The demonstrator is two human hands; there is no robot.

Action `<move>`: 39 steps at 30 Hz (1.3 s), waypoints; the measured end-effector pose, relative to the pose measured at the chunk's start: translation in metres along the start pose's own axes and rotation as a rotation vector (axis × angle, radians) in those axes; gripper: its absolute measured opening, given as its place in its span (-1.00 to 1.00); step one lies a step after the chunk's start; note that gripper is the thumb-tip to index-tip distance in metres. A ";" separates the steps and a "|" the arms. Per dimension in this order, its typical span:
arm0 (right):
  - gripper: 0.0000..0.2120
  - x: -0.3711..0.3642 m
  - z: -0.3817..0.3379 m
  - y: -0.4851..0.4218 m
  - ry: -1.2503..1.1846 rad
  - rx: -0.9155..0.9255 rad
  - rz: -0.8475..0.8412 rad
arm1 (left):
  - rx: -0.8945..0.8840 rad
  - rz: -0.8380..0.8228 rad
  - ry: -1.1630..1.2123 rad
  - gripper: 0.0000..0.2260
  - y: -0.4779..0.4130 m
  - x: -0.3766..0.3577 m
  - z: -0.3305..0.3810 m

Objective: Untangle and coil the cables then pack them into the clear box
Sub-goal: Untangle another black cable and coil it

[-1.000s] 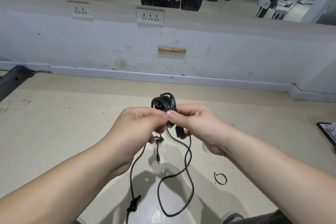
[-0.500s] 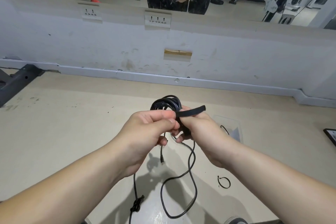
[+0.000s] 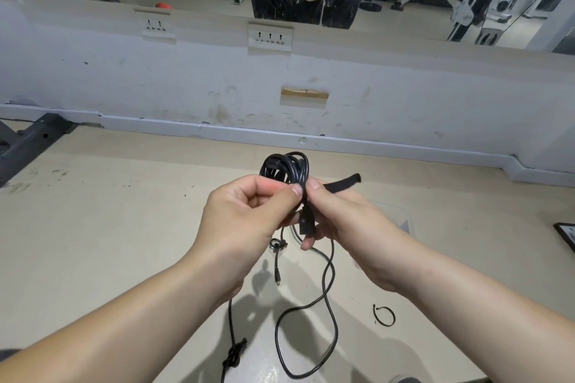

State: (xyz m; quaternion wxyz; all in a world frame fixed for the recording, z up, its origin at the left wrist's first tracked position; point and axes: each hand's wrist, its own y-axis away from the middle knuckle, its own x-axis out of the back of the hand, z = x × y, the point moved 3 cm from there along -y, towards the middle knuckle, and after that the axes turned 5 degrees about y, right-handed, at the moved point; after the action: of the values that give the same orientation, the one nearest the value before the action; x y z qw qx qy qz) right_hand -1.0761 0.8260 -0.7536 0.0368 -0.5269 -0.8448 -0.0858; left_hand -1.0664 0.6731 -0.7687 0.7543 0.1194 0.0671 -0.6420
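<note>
Left hand (image 3: 249,221) curled, pinches coiled cable (image 3: 286,166) at waist, in air above floor (image 3: 109,227). Right hand (image 3: 348,227) pinches black strap (image 3: 342,182) against coil; strap end juts right, unfastened. Loose tail (image 3: 329,289) hangs to floor; knot (image 3: 235,354) in strand low left. Clear box (image 3: 404,221) on floor behind right hand, partly hidden.

Risks:
- strap slips from pinch, loops spring open
- tail left outside wrap, snags
- knot untouched, blocks neat coil

No legible text, labels or numbers anywhere.
</note>
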 end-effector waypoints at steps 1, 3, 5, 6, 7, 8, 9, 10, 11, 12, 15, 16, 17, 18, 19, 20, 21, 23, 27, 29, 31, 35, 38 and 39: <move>-0.60 0.000 0.001 0.000 0.018 -0.017 0.037 | -0.007 0.007 -0.009 -0.90 0.001 -0.001 -0.001; -0.58 0.000 0.002 -0.001 0.073 -0.025 0.084 | -0.016 0.010 -0.049 -0.86 0.001 -0.004 -0.003; -0.61 -0.001 0.002 -0.002 0.090 -0.006 0.116 | -0.011 0.003 -0.102 -0.85 0.002 -0.007 -0.004; -0.63 -0.001 0.002 -0.002 0.077 0.000 0.135 | -0.004 -0.007 -0.109 -0.85 0.002 -0.007 -0.005; -0.66 -0.002 0.002 -0.003 0.057 -0.001 0.155 | 0.007 -0.023 -0.100 -0.84 0.002 -0.008 -0.006; -0.68 -0.002 0.002 -0.003 0.031 -0.009 0.175 | 0.018 -0.040 -0.086 -0.82 0.001 -0.008 -0.006; -0.71 -0.002 0.003 -0.003 0.000 -0.017 0.192 | 0.024 -0.054 -0.071 -0.80 0.000 -0.007 -0.006; -0.74 -0.001 0.003 -0.004 -0.043 -0.028 0.207 | 0.022 -0.070 -0.058 -0.75 -0.001 -0.007 -0.005; -0.79 0.001 0.004 -0.005 -0.094 -0.042 0.222 | 0.015 -0.093 -0.050 -0.69 -0.002 -0.006 -0.004; -0.83 0.003 0.004 -0.005 -0.138 -0.060 0.225 | 0.013 -0.121 -0.053 -0.63 -0.003 -0.006 -0.003; -0.85 0.010 0.005 -0.006 -0.211 -0.089 0.191 | 0.030 -0.202 -0.066 -0.66 -0.004 -0.007 -0.001; -0.92 0.012 0.004 -0.006 -0.232 -0.101 0.172 | 0.045 -0.224 -0.063 -0.68 -0.005 -0.007 0.000; -0.90 0.014 0.002 -0.006 -0.254 -0.107 0.149 | 0.062 -0.239 -0.061 -0.68 -0.005 -0.007 0.000; -0.75 0.016 0.001 -0.007 -0.262 -0.119 0.130 | 0.075 -0.244 -0.061 -0.69 -0.007 -0.007 0.000; -0.68 0.019 0.001 -0.009 -0.266 -0.131 0.114 | 0.082 -0.241 -0.061 -0.73 -0.008 -0.006 0.000; -0.70 0.021 0.000 -0.010 -0.278 -0.140 0.108 | 0.083 -0.241 -0.065 -0.76 -0.009 -0.005 0.001; -0.76 0.023 0.001 -0.011 -0.288 -0.144 0.111 | 0.080 -0.246 -0.075 -0.79 -0.009 -0.005 0.001; -0.86 0.026 0.006 -0.012 -0.267 -0.158 0.116 | 0.057 -0.253 -0.123 -0.76 -0.007 -0.007 0.001; -0.86 0.022 0.011 -0.011 -0.258 -0.181 0.136 | 0.013 -0.220 -0.235 -0.58 -0.006 -0.003 -0.005; -0.58 0.022 0.013 -0.011 -0.286 -0.182 0.207 | -0.006 -0.217 -0.249 -0.51 -0.005 -0.003 -0.004; -0.56 0.022 0.014 -0.011 -0.278 -0.138 0.285 | -0.020 -0.207 -0.255 -0.47 -0.004 -0.003 -0.002; -0.78 0.015 0.017 -0.011 -0.213 -0.064 0.374 | -0.020 -0.156 -0.245 -0.57 -0.005 -0.002 -0.006; -0.77 0.009 0.015 -0.011 -0.147 -0.028 0.401 | -0.028 -0.129 -0.245 -0.64 -0.005 -0.002 -0.007; -0.75 0.008 0.015 -0.010 -0.125 -0.020 0.400 | -0.032 -0.122 -0.244 -0.65 -0.006 -0.003 -0.007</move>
State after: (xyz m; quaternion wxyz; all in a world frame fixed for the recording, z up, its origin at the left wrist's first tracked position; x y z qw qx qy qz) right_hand -1.0886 0.8314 -0.7678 -0.0045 -0.6890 -0.7229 -0.0523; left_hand -1.0719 0.6766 -0.7755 0.7184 0.0241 -0.0079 -0.6952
